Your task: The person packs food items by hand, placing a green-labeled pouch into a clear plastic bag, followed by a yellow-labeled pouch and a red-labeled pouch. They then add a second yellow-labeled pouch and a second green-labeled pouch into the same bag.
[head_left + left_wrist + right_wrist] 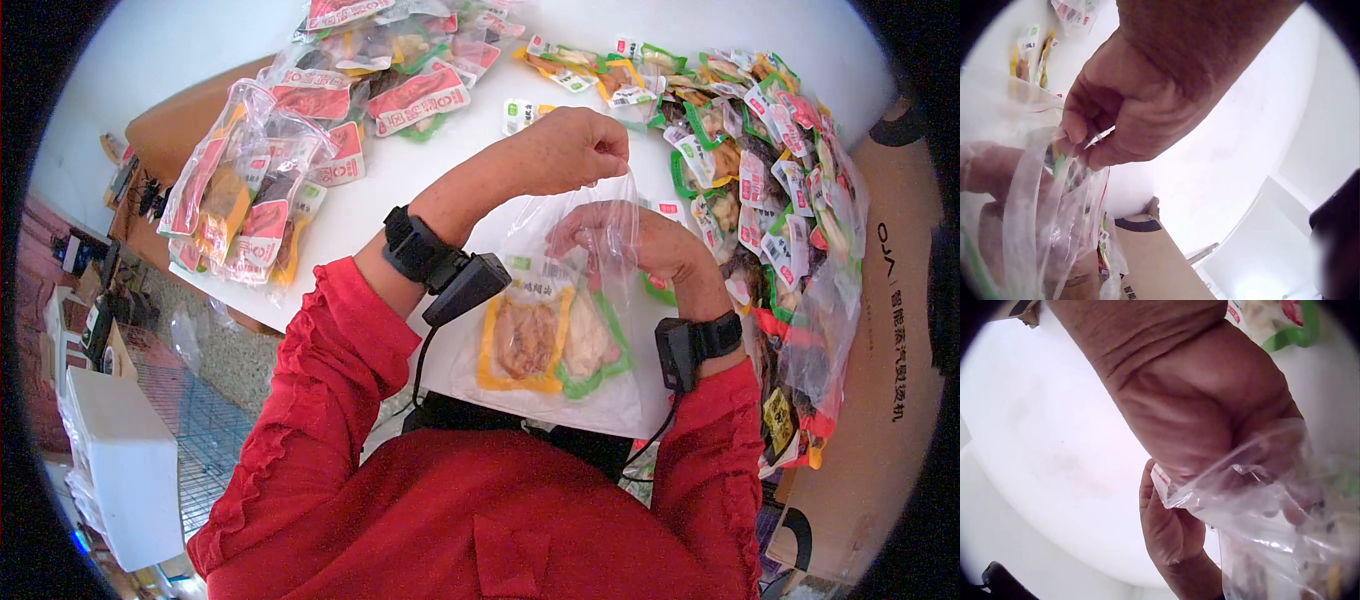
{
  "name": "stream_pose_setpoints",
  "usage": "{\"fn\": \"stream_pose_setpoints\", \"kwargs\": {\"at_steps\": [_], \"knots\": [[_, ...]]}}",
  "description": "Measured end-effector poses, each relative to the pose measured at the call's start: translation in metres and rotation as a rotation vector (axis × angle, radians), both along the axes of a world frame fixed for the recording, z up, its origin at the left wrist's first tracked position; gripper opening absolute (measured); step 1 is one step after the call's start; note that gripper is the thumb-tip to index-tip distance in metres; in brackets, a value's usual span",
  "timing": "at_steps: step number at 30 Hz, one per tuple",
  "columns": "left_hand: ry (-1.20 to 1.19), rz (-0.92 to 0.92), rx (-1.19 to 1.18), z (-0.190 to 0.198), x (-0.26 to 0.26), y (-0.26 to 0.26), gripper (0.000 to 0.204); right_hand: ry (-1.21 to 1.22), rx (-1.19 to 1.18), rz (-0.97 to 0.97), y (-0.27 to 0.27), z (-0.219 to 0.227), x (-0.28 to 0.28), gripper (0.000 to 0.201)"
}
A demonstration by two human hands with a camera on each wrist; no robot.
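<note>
A clear zip-top plastic bag [640, 385] hangs over the front edge of the table. My left hand [575, 150] pinches its top edge between thumb and fingertips, also plain in the left wrist view. My right hand [650, 238] reaches into the bag's mouth with its fingers bent downward, and clear plastic lies over it in the right wrist view. Lower in the bag sit a yellow-edged food packet [524, 340] with brown contents and a green-edged packet [590, 345] with pale contents, side by side below the right fingers.
Filled clear bags [240, 200] of packets lie at the left of the white table [420, 180], with more red-labelled bags [415, 95] at the back. A large heap of loose packets [745, 170] covers the right side. Beside it stands a cardboard box [880, 350].
</note>
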State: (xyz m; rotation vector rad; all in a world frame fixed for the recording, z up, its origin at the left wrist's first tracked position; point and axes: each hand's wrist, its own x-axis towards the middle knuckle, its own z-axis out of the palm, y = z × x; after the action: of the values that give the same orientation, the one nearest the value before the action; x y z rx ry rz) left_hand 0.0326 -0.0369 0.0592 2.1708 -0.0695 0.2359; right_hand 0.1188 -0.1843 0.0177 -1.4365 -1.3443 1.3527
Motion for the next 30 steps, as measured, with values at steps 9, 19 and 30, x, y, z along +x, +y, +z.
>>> {"fn": "stream_pose_setpoints", "kwargs": {"at_steps": [9, 19, 30], "knots": [[0.088, -0.09, -0.032, -0.012, 0.008, 0.009, 0.017, -0.063, 0.042, -0.467, 0.0, -0.006, 0.026, 0.023], [0.028, -0.026, 0.152, -0.061, 0.022, 0.013, 0.016, -0.254, 0.1, -0.583, 0.004, -0.026, 0.033, 0.019], [-0.097, 0.057, -0.017, -0.089, 0.027, 0.01, 0.017, -0.274, 0.127, -0.637, 0.007, -0.035, 0.031, 0.021]]}}
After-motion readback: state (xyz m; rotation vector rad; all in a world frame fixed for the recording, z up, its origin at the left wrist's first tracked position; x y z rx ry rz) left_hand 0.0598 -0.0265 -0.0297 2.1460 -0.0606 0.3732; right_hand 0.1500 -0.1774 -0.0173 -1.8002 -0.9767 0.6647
